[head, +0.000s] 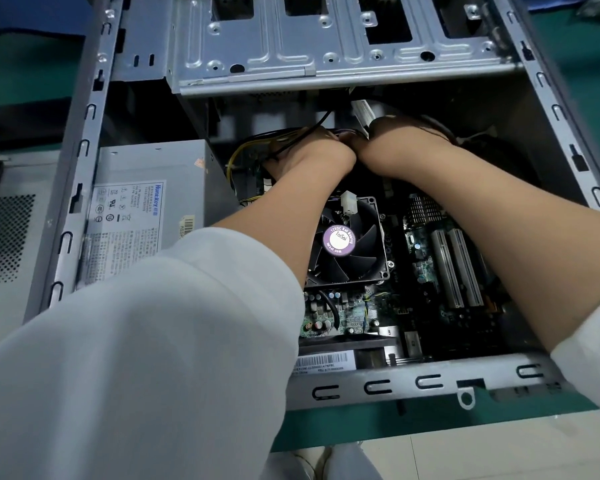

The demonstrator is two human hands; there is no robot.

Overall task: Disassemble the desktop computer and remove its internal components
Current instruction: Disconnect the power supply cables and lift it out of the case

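Deep inside the open computer case (430,379), both hands meet at the far end of the motherboard (426,271), wrists almost touching. The left hand (312,154) has its fingers curled down among a bundle of cables (257,143), yellow and black wires looping out to its left; it appears to grip them, though the fingertips are hidden. The right hand (402,140) is turned away with its fingers out of sight behind the knuckles, so whether it holds anything cannot be told; a white connector (362,114) sticks up just beyond it. Both forearms come out of pale sleeves (153,341) that fill the near left and near right of the view.

Just near of the hands, between the forearms, sits the black CPU fan (347,242) with a round purple label, a small white plug resting at its far edge. Right of the fan stand two white expansion slots (458,268). Left of the hands lies the grey power supply (146,202) with its printed label. Across the far side of the case runs the metal drive cage (326,43). The case lies on a green mat (326,427), and a perforated grey panel (11,237) lies at far left.
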